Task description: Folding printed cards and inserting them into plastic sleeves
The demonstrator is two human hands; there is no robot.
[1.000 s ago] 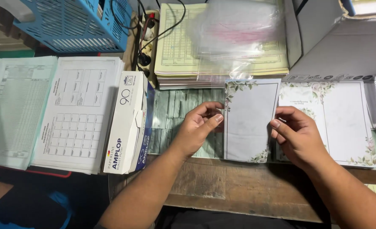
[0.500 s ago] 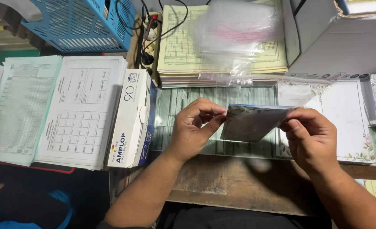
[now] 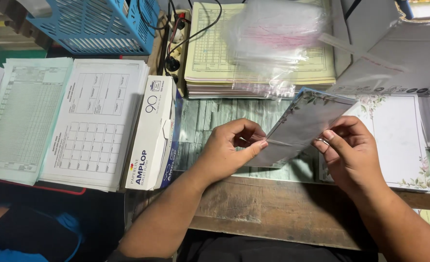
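My left hand [image 3: 232, 148] and my right hand [image 3: 348, 150] hold a white card with a floral border [image 3: 304, 121] above the wooden desk, tilted so its far end rises to the right. The left thumb and fingers pinch its near left edge. The right fingers grip its lower right edge. A similar floral card [image 3: 394, 138] lies flat on the desk under my right hand.
A white box of envelopes [image 3: 152, 133] lies left of my left hand, beside printed form sheets [image 3: 94, 121]. A stack of yellow forms [image 3: 215, 53] under clear plastic sleeves [image 3: 273, 34] sits behind. A blue basket [image 3: 98, 24] and a grey box [image 3: 409, 53] stand at the back.
The card lay flat on the desk a second ago. Both hands have lifted it and turned it up at an angle, its far end now pointing up and right.
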